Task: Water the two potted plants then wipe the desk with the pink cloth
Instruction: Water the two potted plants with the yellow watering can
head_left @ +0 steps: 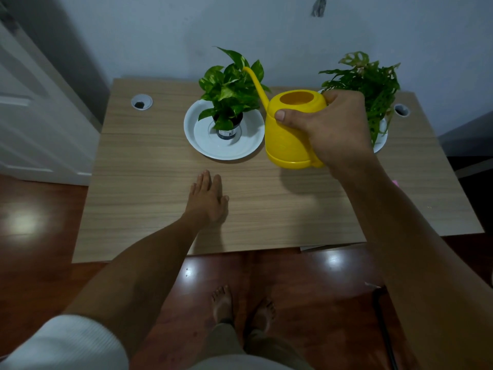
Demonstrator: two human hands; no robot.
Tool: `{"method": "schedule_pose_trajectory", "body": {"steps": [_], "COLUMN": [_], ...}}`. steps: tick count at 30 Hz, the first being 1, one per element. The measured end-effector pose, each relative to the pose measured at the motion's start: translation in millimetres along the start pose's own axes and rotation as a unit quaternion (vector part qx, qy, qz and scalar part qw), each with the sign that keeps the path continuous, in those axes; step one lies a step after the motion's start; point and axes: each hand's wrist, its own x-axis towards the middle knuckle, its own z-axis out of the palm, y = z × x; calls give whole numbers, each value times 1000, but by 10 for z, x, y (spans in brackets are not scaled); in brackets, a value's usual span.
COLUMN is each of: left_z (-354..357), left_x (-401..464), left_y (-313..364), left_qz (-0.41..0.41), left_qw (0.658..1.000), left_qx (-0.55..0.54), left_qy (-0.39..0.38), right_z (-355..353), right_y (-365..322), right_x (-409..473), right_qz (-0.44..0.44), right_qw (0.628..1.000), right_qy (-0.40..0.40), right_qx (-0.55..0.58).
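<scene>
Head view, only view. Yellow watering can (286, 134): glossy plastic, round body, open top hole, long thin curved spout running up-left, tip sitting among the leaves of the left plant (231, 88). Can looks raised off the desk (149, 182), shadow cast under it on the wood.

Left plant: broad green-yellow variegated leaves, small dark pot, standing centred in a white saucer (198, 140). Right plant (369, 84): finer holed leaves, some pale at the top, also on a white saucer (382, 144), mostly hidden behind the hand and can. Both sit at the back of the desk near the wall.

Pink cloth (396, 183): only a small pink sliver shows, at the right of the desk just past the right forearm; rest is hidden.

Room: front half of the desk is bare light wood grain. Two cable grommets, back-left (142, 102) and back-right (401, 110). Front edge close to the person's bare feet; right edge near a dark floor area, left edge near a white door.

Right hand (328, 126): clenched round the can's handle side, thumb pressed across the upper body, fingers wrapped behind the rim. Can sits directly in the grip, between the two saucers.

Left hand (206, 198): flat, palm down, fingers together, resting on the desk, holding nothing, in front of the left saucer, apart from it.
</scene>
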Motion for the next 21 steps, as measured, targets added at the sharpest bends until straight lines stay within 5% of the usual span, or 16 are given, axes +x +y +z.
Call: {"method": "schedule_pose_trajectory", "body": {"steps": [21], "left_z": [-14], "left_x": [2], "left_y": [0], "left_qz": [-4], "left_qw": [1000], "left_qx": [2], "left_qy": [-8], "right_z": [-8], "right_y": [-19], "right_x": [-10], "right_qz": [-9], "right_qw": [1000], "right_qy": [-12], "right_qx": [-2]}}
